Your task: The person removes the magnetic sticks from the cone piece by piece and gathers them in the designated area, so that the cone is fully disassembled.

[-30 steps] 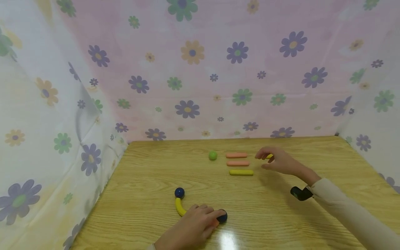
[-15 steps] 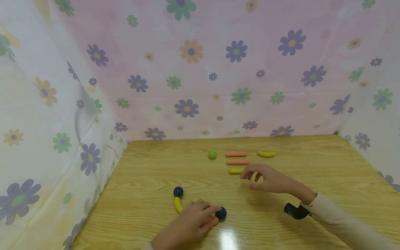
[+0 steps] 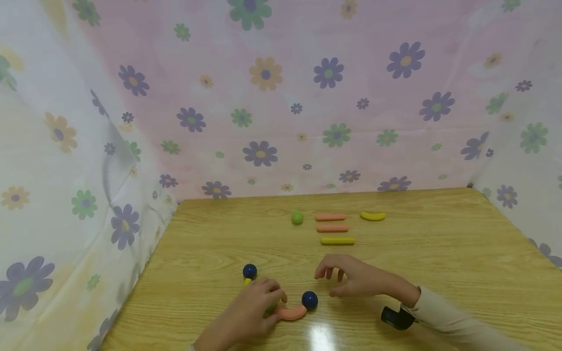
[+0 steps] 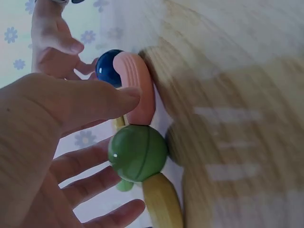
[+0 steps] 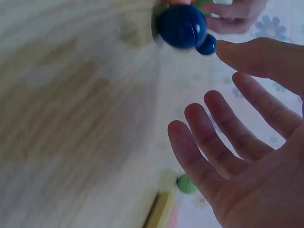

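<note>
My left hand (image 3: 252,307) lies over a curved chain of toy sticks and balls on the table, its thumb at a curved pink stick (image 3: 291,313). In the left wrist view that thumb overlaps the pink stick, while the other fingers spread loosely behind. A green ball (image 4: 138,153) joins the pink stick to a yellow stick (image 4: 163,202). One dark blue ball (image 3: 310,300) sits at the pink stick's right end; another blue ball (image 3: 250,271) tops the yellow one, mostly covered by my hand. Just right of the nearer blue ball, my right hand (image 3: 357,278) hovers with relaxed fingers, holding nothing.
Farther back on the wooden table (image 3: 197,234) lie a light green ball (image 3: 297,218), two straight pink sticks (image 3: 332,228), a straight yellow stick (image 3: 337,241) and a curved yellow stick (image 3: 372,216). Flowered cloth (image 3: 281,122) surrounds the table's back and sides.
My right hand has come back from the far curved yellow stick toward the near blue ball, holding nothing. My left hand has shifted left, its index finger leaving the blue ball.
</note>
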A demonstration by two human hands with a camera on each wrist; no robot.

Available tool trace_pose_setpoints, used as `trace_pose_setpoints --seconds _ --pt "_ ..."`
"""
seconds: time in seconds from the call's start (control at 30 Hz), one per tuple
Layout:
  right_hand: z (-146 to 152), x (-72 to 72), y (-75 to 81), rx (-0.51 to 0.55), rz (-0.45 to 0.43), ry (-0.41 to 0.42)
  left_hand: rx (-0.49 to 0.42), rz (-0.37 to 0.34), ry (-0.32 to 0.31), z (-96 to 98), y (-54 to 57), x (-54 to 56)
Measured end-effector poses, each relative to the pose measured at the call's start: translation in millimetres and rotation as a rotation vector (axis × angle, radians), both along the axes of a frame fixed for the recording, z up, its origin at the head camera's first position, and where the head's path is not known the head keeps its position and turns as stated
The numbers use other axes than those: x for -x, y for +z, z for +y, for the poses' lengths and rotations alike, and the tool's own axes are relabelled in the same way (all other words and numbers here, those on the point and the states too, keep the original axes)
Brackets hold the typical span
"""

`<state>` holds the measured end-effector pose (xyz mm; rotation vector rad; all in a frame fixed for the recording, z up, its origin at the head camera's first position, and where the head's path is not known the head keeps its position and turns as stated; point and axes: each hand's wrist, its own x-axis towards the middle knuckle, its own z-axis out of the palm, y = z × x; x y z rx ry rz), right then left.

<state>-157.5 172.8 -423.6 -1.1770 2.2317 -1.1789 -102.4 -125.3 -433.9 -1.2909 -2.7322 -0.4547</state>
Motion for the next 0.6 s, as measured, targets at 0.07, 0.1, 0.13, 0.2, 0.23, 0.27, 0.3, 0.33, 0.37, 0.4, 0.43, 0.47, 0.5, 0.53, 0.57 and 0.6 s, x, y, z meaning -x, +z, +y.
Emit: trace_pose_setpoints --seconds 0.07,0.1,0.13,0.2,0.23,0.27,0.3,0.33,0.37,0.4,0.43,0.47,0.5,0.53,0.57,0.6 --pt "-7 -3.9 -2.8 0.000 -0.021 0.002 -0.012 0.020 0.007 -1.8 -2.3 -1.0" --pt "-10 -5.7 -4.8 0.004 -0.022 0.002 -0.019 0.034 0.007 -2.3 -3.5 -1.3" --pt "-13 -7.5 -6.9 0.010 -0.014 0.002 -0.026 0.047 0.006 -2.5 -4.3 -1.4" --pt "-18 -10.7 -11.7 0.022 0.003 -0.003 -0.046 0.067 0.003 -2.9 -5.8 -1.5" --pt "-21 -12.2 -14.0 0.034 0.016 -0.003 -0.056 0.073 0.001 -3.1 -6.5 -1.6" --pt "-24 -13.5 -16.3 0.048 0.018 -0.004 -0.067 0.076 -0.002 -3.3 -7.2 -1.7" --pt "-26 -14.8 -18.4 0.063 0.026 -0.004 -0.075 0.078 -0.004 -3.4 -7.8 -1.6" --pt "-28 -15.9 -20.3 0.073 0.035 -0.005 -0.082 0.078 -0.007 -3.6 -8.4 -1.6" --pt "-31 -16.8 -21.8 0.088 0.030 -0.003 -0.089 0.075 -0.009 -3.7 -8.8 -1.5" --pt "-33 -17.5 -23.1 0.104 0.029 -0.001 -0.092 0.074 -0.009 -3.7 -9.2 -1.5" --pt "-35 -18.1 -24.2 0.115 0.026 -0.004 -0.094 0.073 -0.009 -3.6 -9.7 -1.4" --pt "-36 -18.5 -25.3 0.127 0.014 -0.005 -0.096 0.071 -0.008 -3.4 -10.1 -1.5" --pt "-38 -18.9 -26.2 0.135 0.011 -0.007 -0.096 0.072 -0.006 -3.0 -10.5 -1.5" --pt "-39 -19.1 -27.3 0.140 0.002 -0.012 -0.097 0.073 -0.004 -2.6 -11.1 -1.5" --pt "-40 -19.4 -28.3 0.149 -0.018 -0.018 -0.100 0.073 -0.002 -2.1 -11.6 -1.7" --pt "-41 -19.8 -29.3 0.156 -0.038 -0.025 -0.105 0.072 0.001 -1.5 -12.0 -1.9"
